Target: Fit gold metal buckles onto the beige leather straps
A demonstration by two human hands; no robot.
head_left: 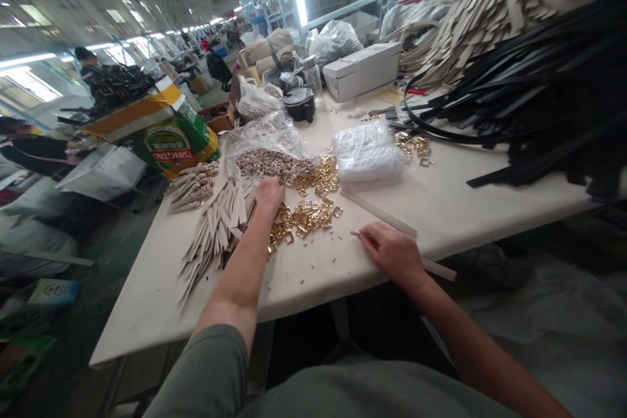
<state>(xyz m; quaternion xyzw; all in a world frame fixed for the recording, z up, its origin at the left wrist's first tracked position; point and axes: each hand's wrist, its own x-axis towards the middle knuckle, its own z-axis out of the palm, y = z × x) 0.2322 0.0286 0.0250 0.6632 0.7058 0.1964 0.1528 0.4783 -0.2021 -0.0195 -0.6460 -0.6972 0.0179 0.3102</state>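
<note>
My left hand (270, 194) reaches to the edge of a heap of small beige loops (264, 163), which spills from a clear plastic bag. Its fingers are drawn together, and whatever they pinch is hidden. Beside that wrist lies a fanned bundle of beige straps (215, 228). Gold-coloured buckles (311, 217) are heaped between my hands. My right hand (392, 249), low over the table's front edge, is closed on a beige strap (441, 270); a light tip pokes out at the fingers. Another beige strap (377, 212) lies just behind this hand.
A plastic-wrapped white pack (367, 151) sits mid-table (470, 189). Black straps (548, 98) hang over the right side. Behind stand a white box (362, 70) and a black lidded pot (299, 104). A green carton (171, 137) adjoins the left edge; people work beyond it.
</note>
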